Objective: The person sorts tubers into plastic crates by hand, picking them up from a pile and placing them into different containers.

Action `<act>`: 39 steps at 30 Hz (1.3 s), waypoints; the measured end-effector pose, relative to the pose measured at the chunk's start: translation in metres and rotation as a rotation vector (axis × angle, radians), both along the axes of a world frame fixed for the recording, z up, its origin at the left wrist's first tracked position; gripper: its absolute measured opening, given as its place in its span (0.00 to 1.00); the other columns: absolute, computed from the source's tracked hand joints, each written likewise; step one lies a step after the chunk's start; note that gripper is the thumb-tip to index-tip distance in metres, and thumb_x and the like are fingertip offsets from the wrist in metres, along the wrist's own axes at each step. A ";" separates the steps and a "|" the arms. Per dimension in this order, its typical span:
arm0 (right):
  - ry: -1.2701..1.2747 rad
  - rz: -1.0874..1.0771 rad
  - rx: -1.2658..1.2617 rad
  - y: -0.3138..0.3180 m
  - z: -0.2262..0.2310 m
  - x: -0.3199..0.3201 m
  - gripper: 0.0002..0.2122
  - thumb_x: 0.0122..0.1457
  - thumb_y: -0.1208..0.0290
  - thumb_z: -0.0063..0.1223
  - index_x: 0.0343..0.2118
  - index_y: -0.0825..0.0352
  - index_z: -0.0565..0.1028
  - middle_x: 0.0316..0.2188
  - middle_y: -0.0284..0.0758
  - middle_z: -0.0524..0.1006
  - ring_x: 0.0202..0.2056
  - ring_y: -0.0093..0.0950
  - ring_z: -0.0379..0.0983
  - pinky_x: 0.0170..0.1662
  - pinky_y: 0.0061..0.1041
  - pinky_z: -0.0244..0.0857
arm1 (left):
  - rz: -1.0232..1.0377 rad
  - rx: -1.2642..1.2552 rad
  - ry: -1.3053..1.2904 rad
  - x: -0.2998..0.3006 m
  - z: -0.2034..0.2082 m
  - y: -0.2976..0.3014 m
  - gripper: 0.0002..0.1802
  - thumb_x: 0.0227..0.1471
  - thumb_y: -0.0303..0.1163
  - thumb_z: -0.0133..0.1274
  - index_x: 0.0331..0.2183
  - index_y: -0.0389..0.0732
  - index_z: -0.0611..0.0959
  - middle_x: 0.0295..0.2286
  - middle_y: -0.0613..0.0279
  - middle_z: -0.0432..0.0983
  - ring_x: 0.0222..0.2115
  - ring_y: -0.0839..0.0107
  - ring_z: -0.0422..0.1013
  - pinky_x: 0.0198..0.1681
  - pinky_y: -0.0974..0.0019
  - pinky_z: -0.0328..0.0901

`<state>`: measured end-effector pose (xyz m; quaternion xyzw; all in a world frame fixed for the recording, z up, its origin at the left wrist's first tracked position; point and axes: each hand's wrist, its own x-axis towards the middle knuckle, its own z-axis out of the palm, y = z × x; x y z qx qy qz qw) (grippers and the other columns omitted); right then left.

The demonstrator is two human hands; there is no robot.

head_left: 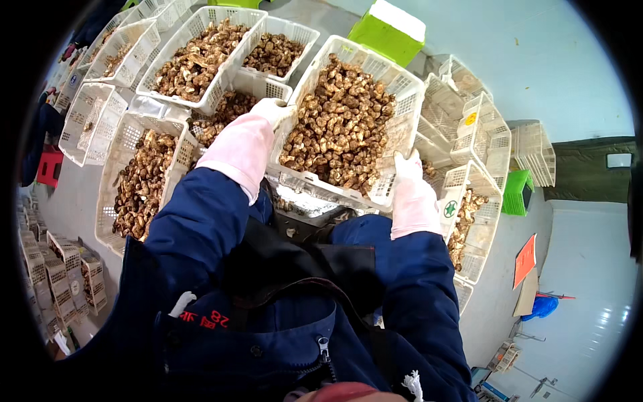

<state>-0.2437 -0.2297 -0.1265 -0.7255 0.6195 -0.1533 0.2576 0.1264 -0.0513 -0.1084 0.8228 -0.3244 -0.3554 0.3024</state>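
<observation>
Both my hands are on a white perforated plastic crate heaped with small brown mushrooms. My left hand, in a white glove with a pink cuff, is closed on the crate's left rim. Gloved the same way, my right hand grips its near right corner. The crate is in front of me, its far end toward the wall. Beside my left forearm stands another crate of brown mushrooms. A lower crate, partly hidden by my left arm, also holds mushrooms.
More mushroom crates stand at the far left. To the right are stacked white crates, one with mushrooms. A green box with a white top is by the wall. A red stool stands at the left.
</observation>
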 end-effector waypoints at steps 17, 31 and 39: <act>-0.919 -0.244 -0.346 -0.032 0.046 -0.008 0.22 0.55 0.79 0.57 0.53 0.72 0.68 0.46 0.39 0.76 0.40 0.29 0.75 0.46 0.26 0.68 | 0.048 -0.586 0.264 -0.063 0.120 0.015 0.21 0.49 0.44 0.62 0.35 0.35 0.81 0.25 0.63 0.77 0.26 0.79 0.70 0.33 0.71 0.65; -0.618 -0.190 -0.215 -0.007 0.103 -0.006 0.18 0.55 0.80 0.54 0.50 0.74 0.71 0.42 0.42 0.78 0.43 0.29 0.75 0.46 0.24 0.67 | 0.011 -0.434 0.042 -0.045 0.084 0.008 0.22 0.52 0.43 0.60 0.39 0.32 0.81 0.28 0.60 0.79 0.28 0.76 0.70 0.36 0.70 0.65; -0.652 -0.160 -0.332 -0.026 0.072 0.003 0.21 0.53 0.75 0.57 0.51 0.72 0.71 0.43 0.44 0.78 0.42 0.37 0.76 0.47 0.30 0.67 | 0.086 -0.465 0.127 -0.039 0.065 0.003 0.19 0.54 0.40 0.59 0.40 0.34 0.82 0.29 0.67 0.78 0.28 0.81 0.67 0.34 0.74 0.63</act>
